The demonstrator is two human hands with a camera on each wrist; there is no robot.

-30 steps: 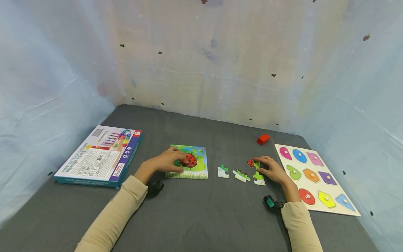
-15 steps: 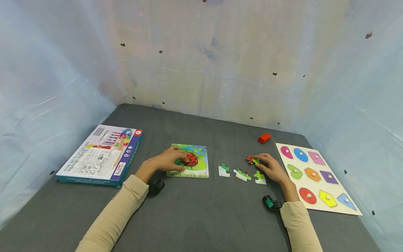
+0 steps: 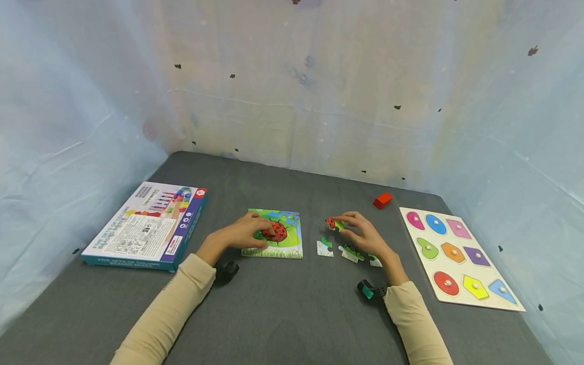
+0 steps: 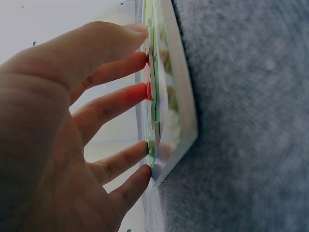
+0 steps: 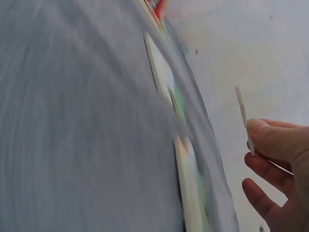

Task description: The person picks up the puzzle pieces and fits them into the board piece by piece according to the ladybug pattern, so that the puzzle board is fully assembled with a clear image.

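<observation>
A ladybug jigsaw board (image 3: 293,243) lies flat on the dark table, and my left hand (image 3: 244,233) rests its spread fingertips on the board's face. Seen edge-on in the left wrist view, the puzzle (image 4: 176,108) touches all five fingertips. My right hand (image 3: 365,235) pinches a red-and-green jigsaw piece (image 3: 333,223) between thumb and finger, above the table. In the right wrist view that piece (image 5: 242,108) appears as a thin edge. Below lie three loose pieces: a left one (image 3: 324,248), a middle one (image 3: 349,254) and a right one (image 3: 374,261) partly hidden by the hand.
A flat boxed toy (image 3: 146,225) lies at the left. On the right is a knobbed shape board (image 3: 456,258) with several coloured shapes. A red block (image 3: 382,201) sits toward the back. Pale sheeting (image 3: 292,101) hangs behind the table (image 3: 292,314).
My right hand has lifted the red-and-green jigsaw piece and carried it left, over the loose pieces. The left hand stays on the ladybug board.
</observation>
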